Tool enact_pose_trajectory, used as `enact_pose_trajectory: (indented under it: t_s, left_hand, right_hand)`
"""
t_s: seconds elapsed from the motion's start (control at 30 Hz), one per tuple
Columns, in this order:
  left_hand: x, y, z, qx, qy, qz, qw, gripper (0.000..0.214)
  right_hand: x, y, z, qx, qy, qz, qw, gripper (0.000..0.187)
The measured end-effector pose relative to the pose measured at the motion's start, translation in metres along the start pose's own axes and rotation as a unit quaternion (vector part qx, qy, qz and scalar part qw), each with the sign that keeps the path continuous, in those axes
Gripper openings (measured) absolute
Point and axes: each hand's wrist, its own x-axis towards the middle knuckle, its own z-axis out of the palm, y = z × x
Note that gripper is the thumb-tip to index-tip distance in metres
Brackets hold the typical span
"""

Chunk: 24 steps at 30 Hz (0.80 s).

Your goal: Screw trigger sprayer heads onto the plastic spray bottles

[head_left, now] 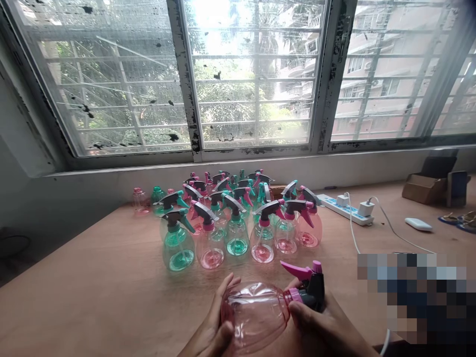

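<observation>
Near the table's front edge I hold a clear pink spray bottle (pixel 256 315) on its side between both hands. My left hand (pixel 219 322) wraps round the base of the bottle. At the neck, my right hand (pixel 316 317) grips by the pink collar and the black spray head (pixel 315 287). The pink trigger points up and to the left. Just beyond my hands stand several upright spray bottles, among them a green one (pixel 179 250) and a pink one (pixel 210 248), all with trigger heads fitted.
A pink bottle (pixel 140 202) and a green bottle (pixel 157 196) without trigger heads stand at the back left. To the right lie a power strip (pixel 347 210) with plugged-in chargers, a white device (pixel 418 224) and a cardboard box (pixel 424 187). A blurred-out patch covers the lower right.
</observation>
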Motion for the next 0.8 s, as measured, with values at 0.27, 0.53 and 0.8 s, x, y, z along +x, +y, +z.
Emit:
enact_pose_trajectory:
  t_s: [0.27,0.53,0.8]
  left_hand:
    - [-0.009,0.021,0.005,0.023,-0.038,-0.026,0.999,0.123]
    - [0.002,0.007,-0.001,-0.045,-0.038,-0.044,0.997,0.082]
    - [-0.008,0.035,0.002,0.005,-0.060,-0.029,0.998,0.104]
  right_hand:
    - [0.001,0.002,-0.001,-0.007,-0.008,-0.014,1.000,0.045]
    - [-0.002,0.004,-0.002,0.019,-0.013,-0.007,1.000,0.043]
    - [0.000,0.006,-0.004,0.010,-0.029,-0.015,0.999,0.041]
